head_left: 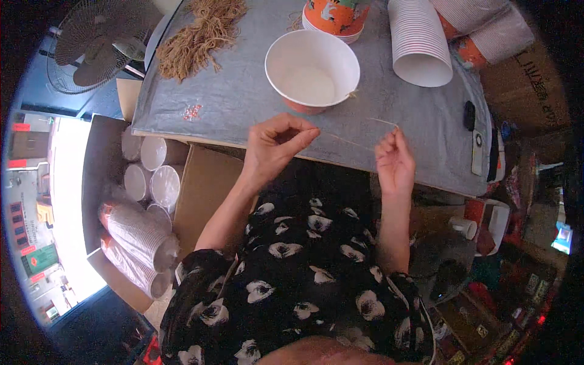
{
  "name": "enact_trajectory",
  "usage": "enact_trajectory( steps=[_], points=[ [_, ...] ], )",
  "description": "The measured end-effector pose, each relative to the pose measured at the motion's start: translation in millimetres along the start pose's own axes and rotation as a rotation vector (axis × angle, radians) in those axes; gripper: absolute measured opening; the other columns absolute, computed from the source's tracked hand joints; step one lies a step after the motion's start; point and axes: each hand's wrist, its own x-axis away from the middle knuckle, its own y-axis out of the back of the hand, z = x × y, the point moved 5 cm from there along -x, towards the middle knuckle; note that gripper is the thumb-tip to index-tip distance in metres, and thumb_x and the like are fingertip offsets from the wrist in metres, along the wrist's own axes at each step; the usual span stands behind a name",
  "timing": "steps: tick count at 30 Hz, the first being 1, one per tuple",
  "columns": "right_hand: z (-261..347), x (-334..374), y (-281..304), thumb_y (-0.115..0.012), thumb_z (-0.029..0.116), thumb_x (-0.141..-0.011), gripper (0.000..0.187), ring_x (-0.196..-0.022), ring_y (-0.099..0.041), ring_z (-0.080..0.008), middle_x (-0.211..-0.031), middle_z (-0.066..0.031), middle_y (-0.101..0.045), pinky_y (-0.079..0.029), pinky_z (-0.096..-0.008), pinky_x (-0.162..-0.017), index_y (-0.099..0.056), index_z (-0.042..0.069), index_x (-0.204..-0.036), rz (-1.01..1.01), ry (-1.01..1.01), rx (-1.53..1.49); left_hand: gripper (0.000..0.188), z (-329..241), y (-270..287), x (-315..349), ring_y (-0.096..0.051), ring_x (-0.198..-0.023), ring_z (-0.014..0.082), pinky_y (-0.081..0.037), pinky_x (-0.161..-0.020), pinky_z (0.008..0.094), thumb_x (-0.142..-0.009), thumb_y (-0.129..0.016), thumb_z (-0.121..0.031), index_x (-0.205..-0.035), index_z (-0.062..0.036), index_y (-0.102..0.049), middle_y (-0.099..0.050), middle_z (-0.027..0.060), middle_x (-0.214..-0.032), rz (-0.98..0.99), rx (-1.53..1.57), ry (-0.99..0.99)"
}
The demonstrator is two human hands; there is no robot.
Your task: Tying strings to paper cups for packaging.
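Observation:
Between my two hands runs a thin length of pale twine, drawn across near the table's front edge. My left hand pinches it between thumb and fingertips. With its fingers curled in, my right hand grips the same twine, and a short free end sticks out to the left above it. Just beyond the hands an open paper bucket stands upright, white inside and orange outside. A small bit of twine is at its right rim. Neither hand touches the bucket.
On the grey-covered table lie a bundle of brown twine, small red-and-white bits and a stack of white buckets. Orange buckets stand behind. A cardboard box holds wrapped stacks at lower left, below a fan.

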Motion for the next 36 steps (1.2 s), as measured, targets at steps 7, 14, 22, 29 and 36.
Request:
enact_trajectory(
  steps=[7, 14, 22, 29, 36],
  points=[
    [6, 27, -68, -0.055, 0.016, -0.098, 0.035, -0.106, -0.059, -0.0246, -0.122, -0.0123, -0.061, -0.047, -0.0345, -0.089, -0.054, 0.005, -0.131, -0.012, 0.693, 1.452, 0.008, -11, -24, 8, -0.065, -0.077, 0.0132, -0.054, -0.069, 0.0274, -0.084, -0.075, -0.007, -0.089, 0.0000, -0.074, -0.069, 0.0076, -0.083, 0.132, -0.272, -0.228],
    [-38, 26, -59, -0.059, 0.019, -0.097, 0.022, -0.075, -0.057, -0.0071, -0.082, 0.0001, -0.062, -0.048, -0.0240, -0.069, -0.064, -0.001, -0.105, 0.260, -0.095, 0.979, 0.008, -16, -21, 0, -0.065, -0.077, 0.0136, -0.053, -0.066, 0.0269, -0.084, -0.075, -0.006, -0.090, -0.0016, -0.074, -0.069, 0.0075, -0.084, 0.195, -0.253, -0.144],
    [55, 8, -60, -0.068, 0.007, -0.087, 0.009, -0.073, -0.056, -0.0082, -0.082, 0.0006, -0.064, -0.045, -0.0229, -0.066, -0.070, 0.002, -0.094, -0.216, 0.556, 1.132, 0.041, -61, 38, -29, -0.065, -0.073, 0.0228, -0.056, -0.066, 0.0342, -0.077, -0.078, -0.013, -0.116, -0.0166, -0.067, -0.062, 0.0055, -0.120, -0.147, -1.034, -0.662],
    [88, 66, -186, -0.072, -0.002, -0.077, 0.017, -0.067, -0.059, -0.0186, -0.078, -0.0084, -0.066, -0.044, -0.0271, -0.057, -0.073, 0.001, -0.094, 0.303, 1.111, 1.361, 0.021, -44, 8, -33, -0.068, -0.075, 0.0239, -0.056, -0.062, 0.0369, -0.082, -0.074, -0.024, -0.099, -0.0133, -0.067, -0.062, 0.0021, -0.103, 0.002, -1.084, -0.590],
    [94, 72, -187, -0.072, -0.001, -0.078, 0.014, -0.065, -0.055, -0.0170, -0.078, -0.0076, -0.064, -0.042, -0.0275, -0.057, -0.073, -0.001, -0.092, 0.296, 1.048, 1.393, 0.042, -66, 39, -35, -0.068, -0.070, 0.0217, -0.056, -0.065, 0.0357, -0.076, -0.080, -0.021, -0.114, -0.0117, -0.066, -0.063, 0.0042, -0.122, 0.103, -0.918, -0.363]
  ],
)
